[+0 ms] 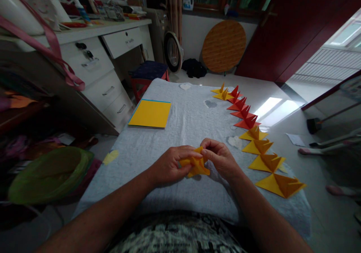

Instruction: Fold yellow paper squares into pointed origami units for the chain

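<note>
Both my hands pinch one orange folded paper piece (196,165) just above the grey cloth-covered table (180,132). My left hand (170,165) grips its left side with closed fingers. My right hand (221,158) pinches its top right corner. A row of several finished folded paper pieces runs along the table's right edge, orange ones (266,162) near me and red ones (243,114) farther off.
A stack of yellow paper sheets (150,113) lies at the table's left side. White drawers (105,80) and a cluttered desk stand to the left. A green-lined bin (49,174) sits on the floor at lower left. A red door (296,27) is at the back right.
</note>
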{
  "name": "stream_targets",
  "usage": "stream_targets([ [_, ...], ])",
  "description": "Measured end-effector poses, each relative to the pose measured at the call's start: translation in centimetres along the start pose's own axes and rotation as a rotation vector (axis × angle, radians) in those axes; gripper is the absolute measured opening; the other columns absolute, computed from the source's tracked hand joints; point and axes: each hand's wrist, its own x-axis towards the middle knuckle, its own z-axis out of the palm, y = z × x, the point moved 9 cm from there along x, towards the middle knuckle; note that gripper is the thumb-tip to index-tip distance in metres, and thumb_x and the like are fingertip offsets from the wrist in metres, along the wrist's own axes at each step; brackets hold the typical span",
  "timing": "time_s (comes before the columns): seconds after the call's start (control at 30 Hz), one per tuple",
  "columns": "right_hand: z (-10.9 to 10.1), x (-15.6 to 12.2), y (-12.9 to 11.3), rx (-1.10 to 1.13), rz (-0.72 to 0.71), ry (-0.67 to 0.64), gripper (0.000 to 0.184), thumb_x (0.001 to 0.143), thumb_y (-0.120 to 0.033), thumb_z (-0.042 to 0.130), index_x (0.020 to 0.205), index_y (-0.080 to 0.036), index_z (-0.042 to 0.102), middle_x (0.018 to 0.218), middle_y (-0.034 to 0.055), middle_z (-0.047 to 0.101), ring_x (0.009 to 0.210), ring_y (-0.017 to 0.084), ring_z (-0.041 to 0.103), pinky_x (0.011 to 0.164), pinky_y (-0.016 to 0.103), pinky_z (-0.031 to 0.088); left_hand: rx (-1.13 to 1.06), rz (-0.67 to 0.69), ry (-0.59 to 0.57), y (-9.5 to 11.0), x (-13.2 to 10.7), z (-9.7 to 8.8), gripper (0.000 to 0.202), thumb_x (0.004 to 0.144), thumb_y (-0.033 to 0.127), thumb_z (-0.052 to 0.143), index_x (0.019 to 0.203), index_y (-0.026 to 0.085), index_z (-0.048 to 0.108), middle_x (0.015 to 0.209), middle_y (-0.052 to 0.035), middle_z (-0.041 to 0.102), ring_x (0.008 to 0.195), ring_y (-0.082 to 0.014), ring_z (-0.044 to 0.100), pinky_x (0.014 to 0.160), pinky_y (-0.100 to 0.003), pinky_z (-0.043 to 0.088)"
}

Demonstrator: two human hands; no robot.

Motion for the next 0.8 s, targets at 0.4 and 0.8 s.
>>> stream_targets([
  [0.4,0.0,-0.2,-0.6,-0.093,-0.053,0.004,0.036,0.077,-0.050,0.077,0.069,-0.020,0.059,0.063,-0.0033,0.051,0.057,0.011,0.044,0.054,0.024,0.037,-0.004,0.017,-0.039,-0.1,-0.1,0.5,0.035,0.085,0.011,0.058,0.117,0.020,0.069,0.116,-0.0079,0.073,0.108,-0.0204,0.069,0.096,-0.041,0.056],
  [0.8,-0.2,-0.2,-1.1,-0.183,-0.115,0.032,0.036,0.085,-0.051,0.065,0.067,-0.020,0.058,0.062,-0.0020,0.050,0.059,0.013,0.045,0.057,0.026,0.039,-0.007,-0.001,-0.030,-0.2,-0.2,0.4,0.032,0.086,0.013,0.058,0.115,0.019,0.070,0.112,-0.0084,0.073,0.101,-0.0194,0.070,0.091,-0.038,0.058],
])
